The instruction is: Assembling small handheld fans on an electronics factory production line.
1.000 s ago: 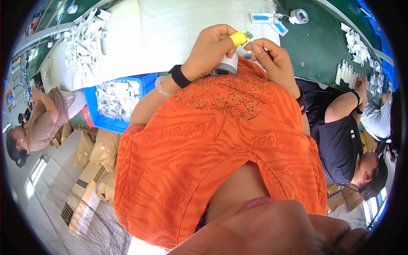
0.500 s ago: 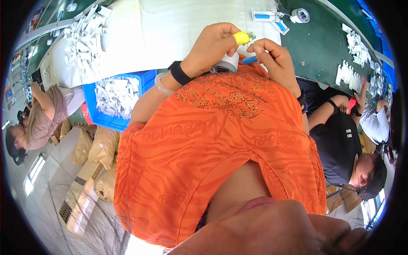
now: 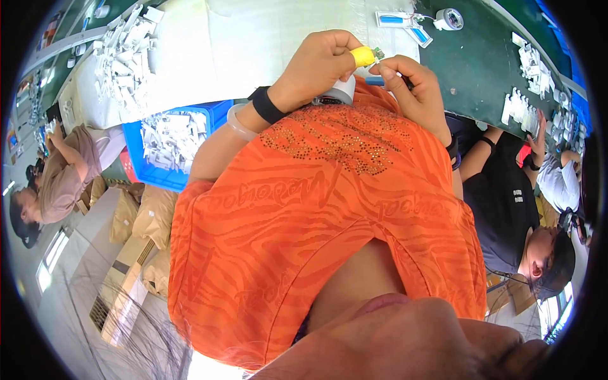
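Observation:
My left hand (image 3: 322, 66) is closed around a yellow-wrapped piece (image 3: 363, 56), with a small green circuit board (image 3: 378, 53) sticking out of its right end. At that board, the thumb and forefinger of my right hand (image 3: 415, 88) pinch a tiny whitish part, too small to name. A slim blue stick-like tool (image 3: 375, 81) lies under the right fingers; its dark end shows behind the thumb, and its kind cannot be made out. Below my left hand, against my orange shirt, rests a round white housing (image 3: 342, 90), partly hidden by the hand.
White plastic parts are heaped on the table's left (image 3: 123, 63), and more fill a blue crate (image 3: 206, 120). Blue-and-white panels (image 3: 402, 24) are wired to a round white unit (image 3: 449, 19) at the far right. Co-workers sit on both sides (image 3: 73, 168) (image 3: 513, 190).
Both hands have shifted slightly. My right fingertips have come up against the circuit board, where a gap showed before. The blue tool is tucked further into my right hand, its dark end now showing.

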Demonstrator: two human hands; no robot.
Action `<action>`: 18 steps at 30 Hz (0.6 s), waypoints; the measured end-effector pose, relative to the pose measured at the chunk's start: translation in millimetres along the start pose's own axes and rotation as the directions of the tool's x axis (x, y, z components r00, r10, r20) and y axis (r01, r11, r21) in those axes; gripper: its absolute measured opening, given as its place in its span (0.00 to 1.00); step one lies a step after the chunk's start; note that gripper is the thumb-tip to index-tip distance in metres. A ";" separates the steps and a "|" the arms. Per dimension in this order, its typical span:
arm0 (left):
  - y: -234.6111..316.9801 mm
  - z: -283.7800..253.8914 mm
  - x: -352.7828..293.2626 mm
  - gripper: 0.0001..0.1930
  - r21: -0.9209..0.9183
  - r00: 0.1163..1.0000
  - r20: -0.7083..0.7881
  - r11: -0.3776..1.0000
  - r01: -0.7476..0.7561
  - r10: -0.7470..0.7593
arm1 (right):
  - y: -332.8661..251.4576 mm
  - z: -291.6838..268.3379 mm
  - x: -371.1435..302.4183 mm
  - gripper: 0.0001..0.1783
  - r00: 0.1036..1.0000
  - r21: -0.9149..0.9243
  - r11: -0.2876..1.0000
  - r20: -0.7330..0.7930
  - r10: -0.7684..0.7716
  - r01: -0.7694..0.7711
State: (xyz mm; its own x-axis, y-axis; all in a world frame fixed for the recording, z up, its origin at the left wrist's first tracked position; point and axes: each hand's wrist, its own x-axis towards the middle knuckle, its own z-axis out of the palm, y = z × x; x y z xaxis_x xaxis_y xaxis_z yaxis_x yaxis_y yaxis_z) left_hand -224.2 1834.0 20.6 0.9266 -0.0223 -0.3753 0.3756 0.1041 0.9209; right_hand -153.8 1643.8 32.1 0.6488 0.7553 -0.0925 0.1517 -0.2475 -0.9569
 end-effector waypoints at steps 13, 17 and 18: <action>-2.5 0.0 -0.5 0.07 0.022 0.999 0.055 1.000 -0.004 0.002 | 7.0 9.9 -3.2 0.08 0.989 0.141 0.981 -0.044 0.141 -0.134; 0.4 0.9 -0.8 0.07 0.010 0.999 0.039 1.000 0.004 -0.004 | 2.2 7.8 -1.7 0.10 0.979 0.133 0.972 -0.031 0.200 -0.194; 1.3 1.6 -0.3 0.07 0.014 0.999 0.034 1.000 -0.006 0.006 | 4.5 7.2 -1.2 0.10 0.979 0.133 0.972 -0.027 0.201 -0.196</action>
State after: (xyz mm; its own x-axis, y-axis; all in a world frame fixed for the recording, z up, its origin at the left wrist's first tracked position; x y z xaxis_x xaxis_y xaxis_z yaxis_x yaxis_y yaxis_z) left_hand -224.0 1832.6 22.1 0.9288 -0.0560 -0.3663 0.3701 0.0903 0.9246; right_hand -159.3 1646.1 25.9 0.6856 0.6739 -0.2754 -0.0790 -0.3072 -0.9484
